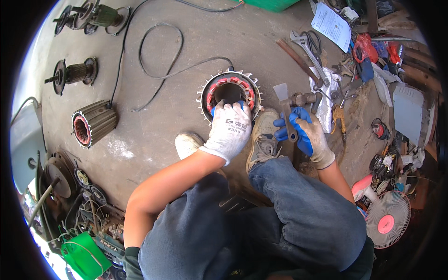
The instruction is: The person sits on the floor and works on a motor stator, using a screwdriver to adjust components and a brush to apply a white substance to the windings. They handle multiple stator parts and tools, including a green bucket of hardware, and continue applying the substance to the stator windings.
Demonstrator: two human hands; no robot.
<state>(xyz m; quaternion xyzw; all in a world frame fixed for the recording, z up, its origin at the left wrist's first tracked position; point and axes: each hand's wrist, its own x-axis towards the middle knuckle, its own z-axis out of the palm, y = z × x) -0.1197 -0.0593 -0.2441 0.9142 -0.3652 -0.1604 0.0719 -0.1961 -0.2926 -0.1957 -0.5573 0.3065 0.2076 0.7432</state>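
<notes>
Right fingers (281, 134) around scraper (285, 109); blade (281, 91) forward-left

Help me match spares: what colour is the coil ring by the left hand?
The coil ring is red with whitish patches, clearest in the head view.

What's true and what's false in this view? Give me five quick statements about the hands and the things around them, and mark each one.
1. The right hand holds a flat-bladed scraper. True.
2. The left hand is at the near rim of the upright motor housing. True.
3. Both hands are bare. False: both wear gloves.
4. The second finned housing, at the left, lies on its side. True.
5. The round thing at the lower right is a wheel. False: it is a fan.
</notes>
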